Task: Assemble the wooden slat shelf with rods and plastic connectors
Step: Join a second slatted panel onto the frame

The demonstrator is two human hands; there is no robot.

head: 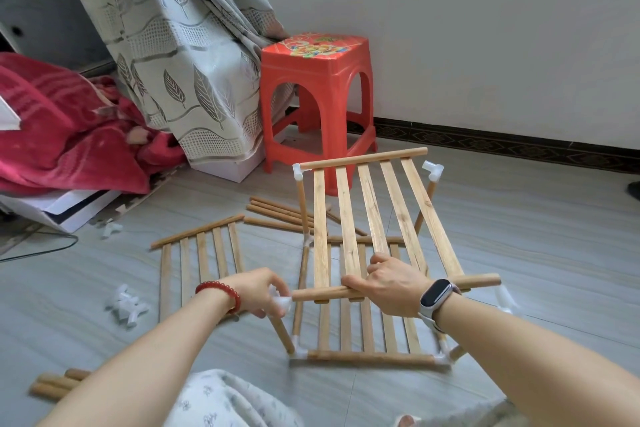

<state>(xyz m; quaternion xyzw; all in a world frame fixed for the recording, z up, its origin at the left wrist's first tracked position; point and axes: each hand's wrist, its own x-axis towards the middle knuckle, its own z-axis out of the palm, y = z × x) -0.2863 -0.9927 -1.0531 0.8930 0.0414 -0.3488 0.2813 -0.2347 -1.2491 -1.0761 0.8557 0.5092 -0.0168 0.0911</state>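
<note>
The right hand (388, 282) clenched the near rail of a five-slat pale wooden panel (377, 218) held above the frame, while the left hand (258, 291) pinched a white plastic corner connector (282, 303) at the rail's end. A second five-slat panel (201, 253) lay flat on the grey floor (519, 236) — four loose wooden rods (273, 213) beyond it.

The half-built shelf (367, 288) stands on the floor (519, 253) in the middle. A loose slat panel (201, 253) lies to its left — spare rods (277, 215) behind it — and a stool (317, 97) farther back by the wall (485, 28).
</note>
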